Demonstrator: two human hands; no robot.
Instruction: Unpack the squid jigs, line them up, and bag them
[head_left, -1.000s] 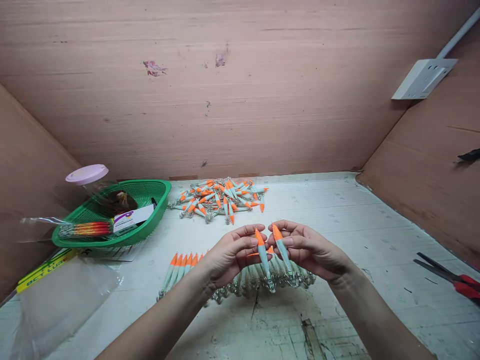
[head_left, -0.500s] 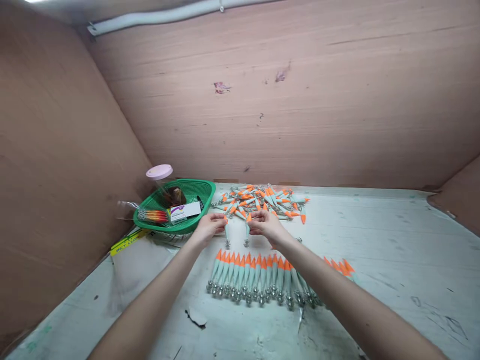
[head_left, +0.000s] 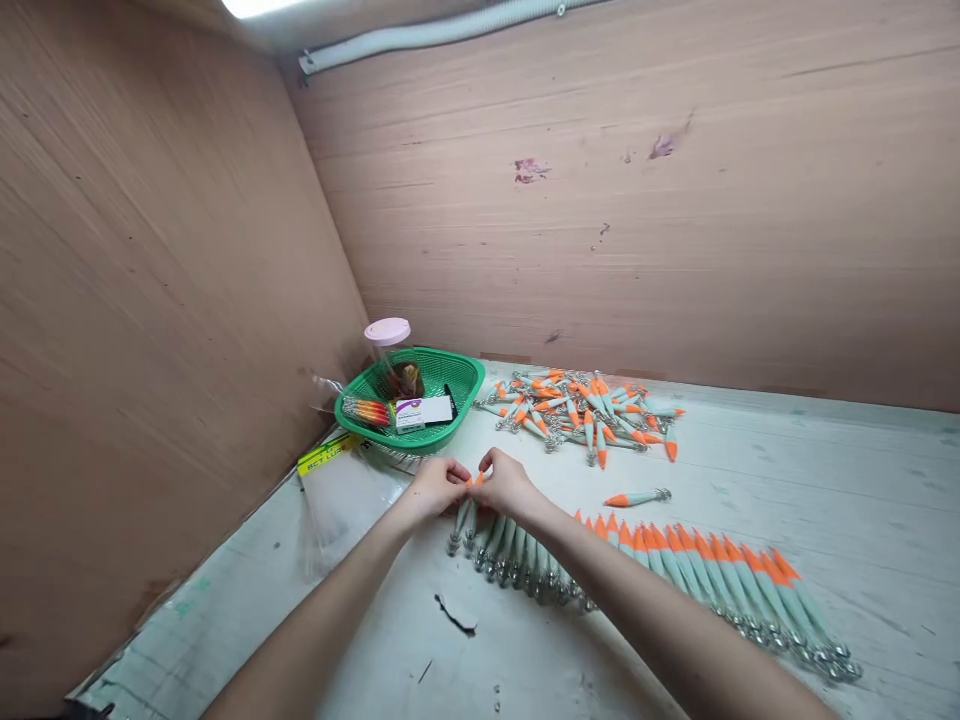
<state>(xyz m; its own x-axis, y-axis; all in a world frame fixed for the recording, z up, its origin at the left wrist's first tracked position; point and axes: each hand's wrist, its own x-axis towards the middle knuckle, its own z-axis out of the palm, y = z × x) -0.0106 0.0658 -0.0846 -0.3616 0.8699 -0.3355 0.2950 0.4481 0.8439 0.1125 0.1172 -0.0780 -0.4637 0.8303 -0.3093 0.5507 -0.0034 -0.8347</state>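
My left hand [head_left: 439, 486] pinches a squid jig [head_left: 460, 518] by its orange tip, its pale green body and metal hook crown hanging down. Close beside it, my right hand [head_left: 505, 484] has its fingers on the orange tip of another squid jig [head_left: 472, 516]. Both jigs are at the left end of a long row of squid jigs [head_left: 679, 560], laid side by side with orange tips away from me and hooks toward me. My right hand and forearm hide part of that row.
Behind the row lies a loose heap of squid jigs [head_left: 585, 405], with a single jig [head_left: 637, 498] in front of it. At left stands a green basket [head_left: 469, 385] holding a pink-lidded jar [head_left: 388, 332], a small box [head_left: 424, 412] and packed jigs. A clear plastic bag [head_left: 345, 500] lies nearby.
Both hands have brought their jigs down and closer together at the row's left end. The view has swung left, so everything sits further right.
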